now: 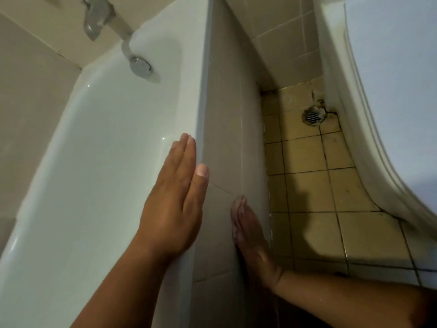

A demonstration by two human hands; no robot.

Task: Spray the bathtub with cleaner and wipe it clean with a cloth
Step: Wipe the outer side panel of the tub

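The white bathtub (99, 143) fills the left half of the head view, its rim running up the middle. My left hand (175, 195) lies flat with straight fingers on the tub's inner wall just below the rim, thumb over the edge. My right hand (248, 237) presses flat, fingers straight, against the tiled outer side panel (227, 114) of the tub. Neither hand holds anything. No spray bottle or cloth is in view.
A metal faucet (97, 17) and a round chrome overflow cap (140, 66) sit at the tub's far end. Right of the panel is a narrow yellow tiled floor (307, 185) with a floor drain (313, 116), bounded by a white curved toilet (390, 102).
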